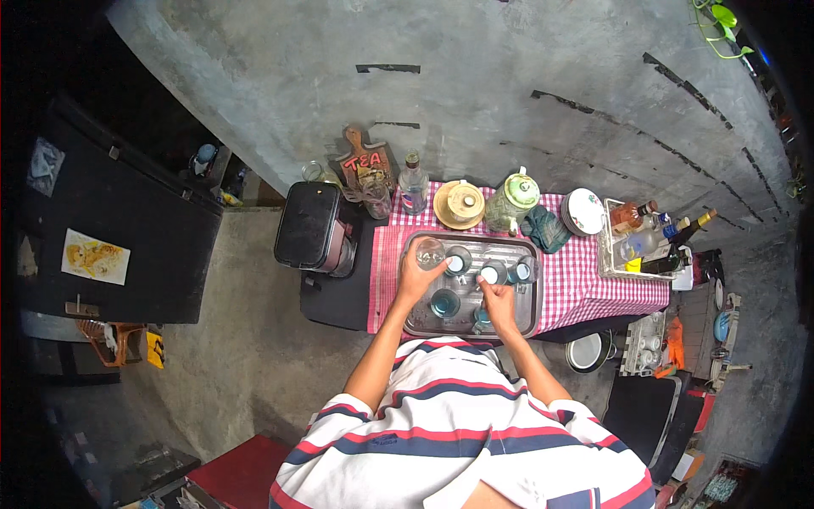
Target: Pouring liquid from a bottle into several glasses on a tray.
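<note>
A clear drinking glass (430, 252) stood at the far left corner of the metal tray (526, 316), and the person's left hand (417, 278) was wrapped round its lower part, fingers closed on it. Just to its right, three small teal cups (493, 272) sat in a row, a fourth teal cup (444, 302) nearer the person. The right hand (498, 304) lay among them with the fingers curled down toward a cup at the near edge; whether it truly gripped it I could not tell, the hand hid it. It looked to me like the glassware was being sorted or set out on the tray, and any lift of the glass would have wanted a steady, upright carry clear of the neighbouring cups. The tray rested on a counter (593, 293) under a red checked cloth, with a green teapot (511, 202), a clear bottle (413, 188) and a basket of bottles (612, 254) ranged behind and to the right.
</note>
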The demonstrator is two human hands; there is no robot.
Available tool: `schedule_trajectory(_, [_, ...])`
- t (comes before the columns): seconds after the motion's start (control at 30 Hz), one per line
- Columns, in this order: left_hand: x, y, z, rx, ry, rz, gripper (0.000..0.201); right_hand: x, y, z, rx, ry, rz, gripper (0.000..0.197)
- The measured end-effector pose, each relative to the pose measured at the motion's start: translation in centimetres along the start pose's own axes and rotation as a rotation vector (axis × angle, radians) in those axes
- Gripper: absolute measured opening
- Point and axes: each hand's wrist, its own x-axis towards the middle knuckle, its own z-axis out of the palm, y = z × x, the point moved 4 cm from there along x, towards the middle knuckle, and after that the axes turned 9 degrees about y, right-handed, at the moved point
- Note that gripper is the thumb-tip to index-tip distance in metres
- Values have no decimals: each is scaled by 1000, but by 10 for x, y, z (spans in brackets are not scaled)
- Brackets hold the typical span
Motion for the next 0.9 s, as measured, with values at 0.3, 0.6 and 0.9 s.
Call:
schedule_trajectory(0.3, [-15,-13,3,-65,-31,-26,53,-6,18,0,-254,72,-47,46])
schedule_trajectory(0.6, [-28,-15,-9,-66,-44,-121,49,-20,23,24,-454,-196,-18,35])
schedule_trajectory(0.9, [-40,-19,-17,-39,-115,-202,47,-16,23,36,-649,-189,-45,32])
